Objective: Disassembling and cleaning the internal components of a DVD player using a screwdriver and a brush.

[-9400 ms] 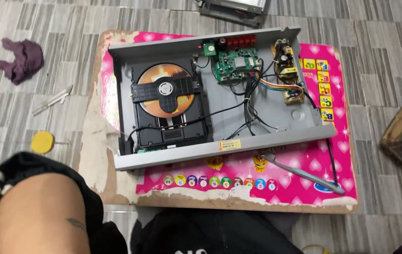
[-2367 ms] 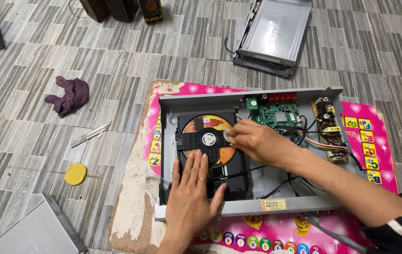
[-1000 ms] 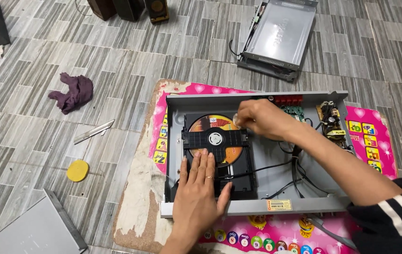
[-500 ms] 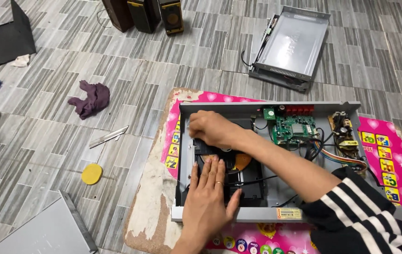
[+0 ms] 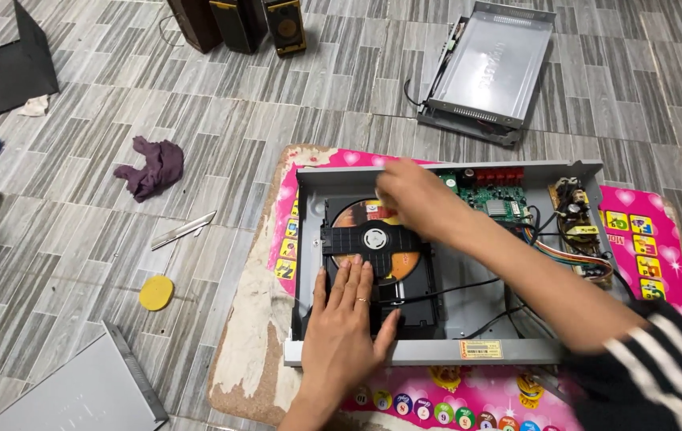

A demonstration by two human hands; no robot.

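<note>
Since half a second back, the right hand (image 5: 413, 199) has been shifted from the left side of the disc tray toward the back right of it, so the orange disc (image 5: 377, 247) and the black bar (image 5: 373, 238) clamped across it are uncovered again. That hand is blurred by motion; the fingers look loosely curled at the disc's far edge, but whether anything is pinched can't be told. The left hand (image 5: 345, 327) is kept flat, fingers spread and together-ish, pressed on the black drive tray (image 5: 417, 307) at the front of the open player (image 5: 453, 351), holding nothing.

Risks, as a guess: the right forearm is stretched right over the loose black wires (image 5: 469, 286) and sits near the green circuit board (image 5: 494, 199), so a cable could get snagged or a connector tugged if the arm is dragged back quickly. The disc could be scratched if it's pried at under that bar. The power board (image 5: 576, 219) at the right end shouldn't be brushed either.

Further out, the pink mat (image 5: 644, 247) is under the player, a silver cover (image 5: 488, 68) lies behind, and a purple rag (image 5: 153, 164), a metal strip (image 5: 183, 230) and a yellow disc-shaped thing (image 5: 156, 292) sit on the floor to the left.
</note>
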